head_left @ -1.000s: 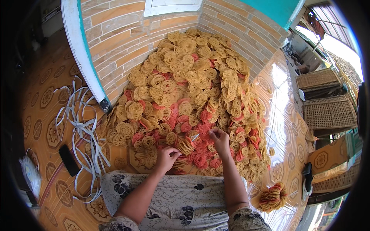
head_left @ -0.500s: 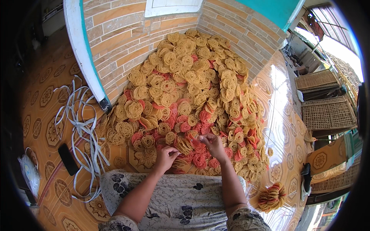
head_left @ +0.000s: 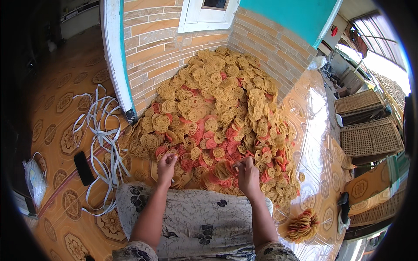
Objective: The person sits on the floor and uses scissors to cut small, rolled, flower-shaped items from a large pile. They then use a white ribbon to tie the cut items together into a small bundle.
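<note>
A big heap of round, coiled, lacy crackers (head_left: 204, 82), mostly yellow with pink ones among them, lies on the floor in front of me. At its near edge, my right hand (head_left: 249, 177) is closed, fingertips pinched at the end of a row of stacked yellow crackers (head_left: 223, 169). What joins the row is too small to see. My left hand (head_left: 166, 167) is raised over the heap's left front, thumb and fingers pressed together; whatever they pinch cannot be made out. Patterned cloth (head_left: 191, 222) covers my lap.
A bundle of stacked crackers (head_left: 304, 226) sits on the tiles at my right. Tangled pale strips (head_left: 102, 139), a black phone (head_left: 83, 168) and a plastic bag (head_left: 35, 180) lie at left. Brick walls (head_left: 152, 52) corner the heap. Woven racks (head_left: 370, 137) stand far right.
My hands have moved apart, the left going left and up, the right slightly right and down. The row of crackers has shifted right with my right hand. The view has tilted slightly.
</note>
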